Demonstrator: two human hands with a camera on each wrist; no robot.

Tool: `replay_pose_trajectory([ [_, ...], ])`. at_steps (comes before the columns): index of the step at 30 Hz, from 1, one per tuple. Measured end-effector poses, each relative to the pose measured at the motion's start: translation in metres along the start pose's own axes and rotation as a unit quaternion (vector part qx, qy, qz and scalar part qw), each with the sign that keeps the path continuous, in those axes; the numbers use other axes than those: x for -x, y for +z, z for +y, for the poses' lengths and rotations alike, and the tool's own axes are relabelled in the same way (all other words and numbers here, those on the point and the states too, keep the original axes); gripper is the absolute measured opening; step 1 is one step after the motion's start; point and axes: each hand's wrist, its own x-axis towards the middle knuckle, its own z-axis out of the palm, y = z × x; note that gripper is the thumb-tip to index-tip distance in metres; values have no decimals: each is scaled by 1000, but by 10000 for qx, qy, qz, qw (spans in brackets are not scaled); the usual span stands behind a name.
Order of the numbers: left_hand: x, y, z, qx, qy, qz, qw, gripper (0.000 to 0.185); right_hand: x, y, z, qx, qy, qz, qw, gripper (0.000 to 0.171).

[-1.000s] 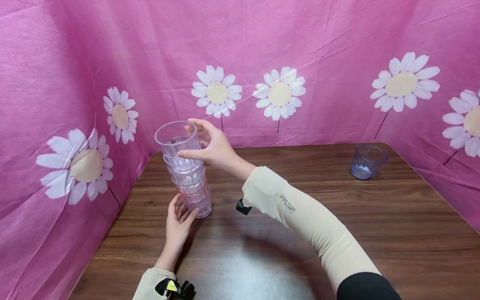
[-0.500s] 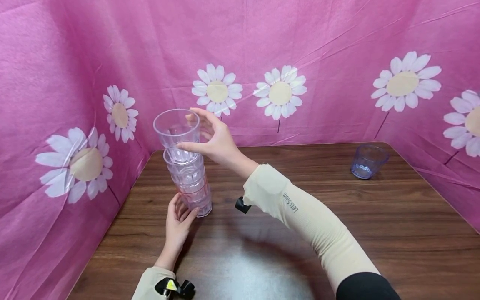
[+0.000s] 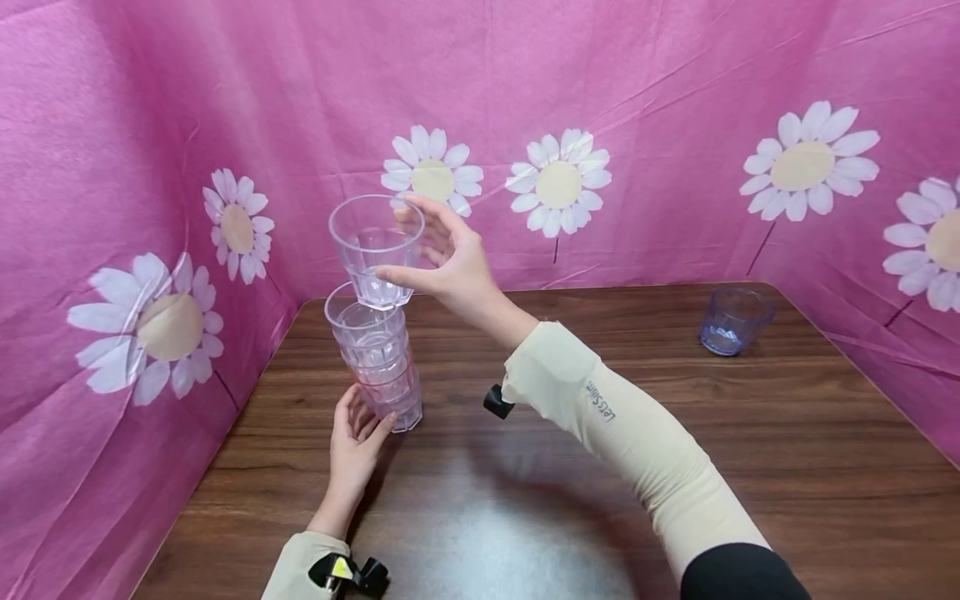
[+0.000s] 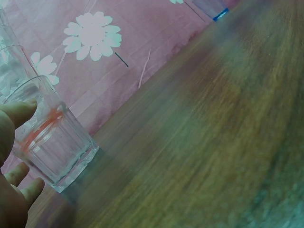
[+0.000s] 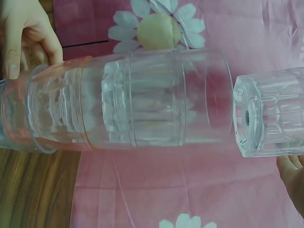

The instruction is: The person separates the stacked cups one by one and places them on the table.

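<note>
The clear ribbed plastic tumbler (image 3: 375, 250) hangs upright in my right hand (image 3: 453, 271), fingers and thumb curled round its side, its base just above the mouth of the stack of clear nested tumblers (image 3: 375, 358) on the brown wood-grain counter (image 3: 675, 467). Its long axis runs vertical, nearly in line with the stack's. My left hand (image 3: 356, 442) clasps the stack's bottom. My cream sleeve (image 3: 600, 404) reads "Let'sSlim".

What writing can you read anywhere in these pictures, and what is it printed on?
"LetsSlim": printed sideways along the cream sleeve on the person's right forearm, in the head view.
No other text shows: the clear cups, the blue cup, the pink daisy cloth and the wooden table carry none.
</note>
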Motion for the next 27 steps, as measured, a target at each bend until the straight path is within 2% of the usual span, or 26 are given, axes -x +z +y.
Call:
replay_pose_trajectory([
  [6, 1, 0, 0, -50, -75, 13, 10000, 70, 2, -11, -3, -133, 24, 108, 9999, 77],
  [11, 0, 0, 1, -61, -78, 25, 9999, 70, 5, -23, -5, 37, 79, 305, 9995, 77],
  [19, 0, 1, 0, -41, -51, 46, 10000, 70, 12, -43, 4, -89, -26, 511, 9987, 76],
  [27, 1, 0, 2, -63, -58, 44, 10000, 70, 22, -57, 12, 76, 250, 624, 9977, 77],
])
